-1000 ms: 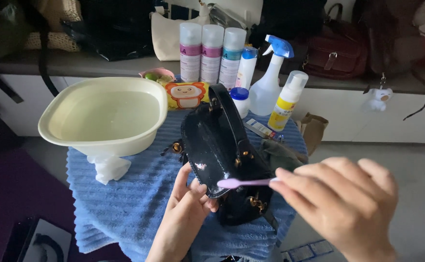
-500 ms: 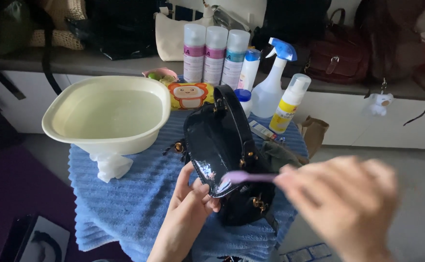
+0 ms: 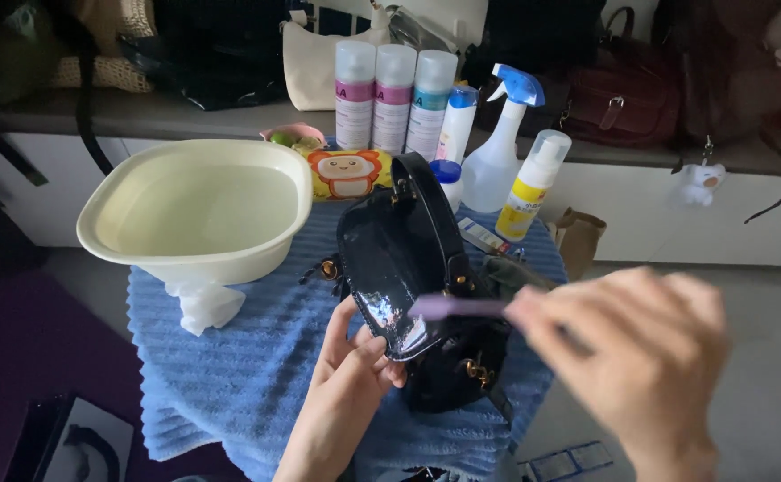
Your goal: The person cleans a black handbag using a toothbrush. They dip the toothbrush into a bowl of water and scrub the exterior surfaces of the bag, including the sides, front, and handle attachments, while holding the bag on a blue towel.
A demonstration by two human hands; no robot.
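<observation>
the right hand (image 3: 627,357) is motion-blurred, as is the purple brush (image 3: 457,308) it holds, whose bristle end cannot be made out, while the left hand (image 3: 346,393) hides the near edge of the black bag (image 3: 408,259).

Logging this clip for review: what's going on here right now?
A person steadies a glossy black handbag on a blue towel with the left hand. The right hand, blurred, holds a purple toothbrush against the bag's flap, where a whitish smear shows. A cream basin of water sits to the left; spray cans and bottles stand behind.
</observation>
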